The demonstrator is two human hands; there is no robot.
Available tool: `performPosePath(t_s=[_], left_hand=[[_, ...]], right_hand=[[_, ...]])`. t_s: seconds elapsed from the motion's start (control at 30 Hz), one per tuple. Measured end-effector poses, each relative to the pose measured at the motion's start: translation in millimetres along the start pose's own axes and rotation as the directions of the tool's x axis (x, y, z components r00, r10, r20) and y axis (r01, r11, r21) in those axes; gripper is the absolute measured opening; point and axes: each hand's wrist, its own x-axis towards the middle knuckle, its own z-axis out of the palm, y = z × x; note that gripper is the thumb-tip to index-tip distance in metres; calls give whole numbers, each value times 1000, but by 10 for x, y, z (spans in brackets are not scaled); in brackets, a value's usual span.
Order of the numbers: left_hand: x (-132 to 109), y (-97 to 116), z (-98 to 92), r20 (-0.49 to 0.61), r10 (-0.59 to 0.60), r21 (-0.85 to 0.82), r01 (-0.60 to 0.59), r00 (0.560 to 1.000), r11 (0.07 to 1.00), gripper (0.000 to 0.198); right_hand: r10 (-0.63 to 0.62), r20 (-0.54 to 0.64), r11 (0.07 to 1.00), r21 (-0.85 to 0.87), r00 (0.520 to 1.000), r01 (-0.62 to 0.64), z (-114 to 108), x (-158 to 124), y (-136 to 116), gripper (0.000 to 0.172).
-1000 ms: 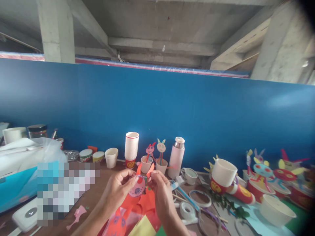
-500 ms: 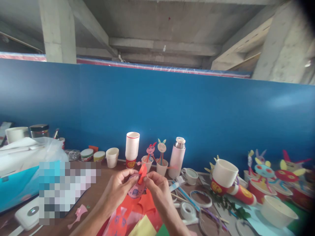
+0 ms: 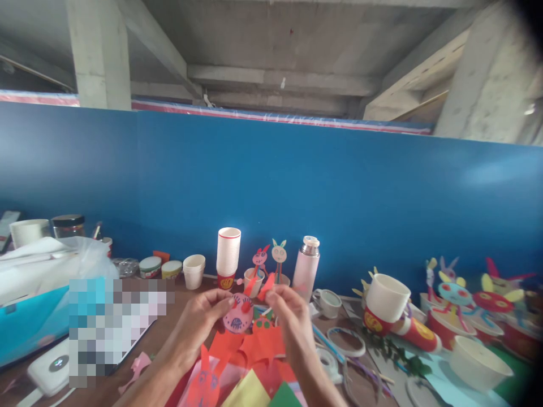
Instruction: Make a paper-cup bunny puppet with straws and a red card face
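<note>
Between the thumb and fingers of my left hand [image 3: 207, 314] is a round pink paper face [image 3: 237, 320], with red eyes and a blue mouth drawn on it. A small orange paper piece [image 3: 266, 287] is pinched in my right hand [image 3: 292, 311], a short way right of the face and apart from it. Below both hands lie orange paper scraps [image 3: 257, 345], a yellow sheet [image 3: 246, 390] and a green sheet [image 3: 285, 395]. An orange paper rabbit face [image 3: 206, 384] rests to their left.
Behind my hands stand stacked paper cups [image 3: 228, 251], two cup puppets and a pink thermos [image 3: 306, 268]. To the right are a tape roll [image 3: 328, 362], pipe cleaners [image 3: 345, 342], a white mug [image 3: 328, 303] and more puppets [image 3: 456, 297]. A plastic bag [image 3: 91, 257] lies at left.
My right hand has moved right, away from the face, with the orange piece in it. The face, partly covered before, now shows its red eyes.
</note>
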Motion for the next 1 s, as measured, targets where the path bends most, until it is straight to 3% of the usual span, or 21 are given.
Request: performPosePath(t_s=[0.1,0.17,0.27,0.37,0.47,0.67,0.9,1.0], left_hand=[[-63,48,50,61,-3,30,1,998,1000,25],[-117,80,107,116,-7,53,1,993,999,24],[-179,106,190,180,-24,107,4,983,994,23],[-191,104,231,216,-17,95,-3,976,996,24],[-175,96,234,228,16,78,-35,973,996,24],[-191,96,227,221,34,46,-45,975,998,27],[-217,124,218,298,34,-74,-12,954,997,27],[-227,137,233,282,32,-60,-15,959,998,27]], right_hand=[[23,-110,1000,20,994,-21,-194,105,-57,19],[30,-108,999,21,994,-28,-279,179,-44,19],[104,77,995,-20,992,-103,-298,243,22,17],[209,298,978,-50,932,-203,-246,238,65,15],[242,390,967,-23,889,-253,-227,209,49,13],[230,458,960,35,859,-276,-285,204,34,17],[227,463,960,44,857,-278,-283,227,70,21],[259,442,958,-1,859,-288,-240,196,24,21]])
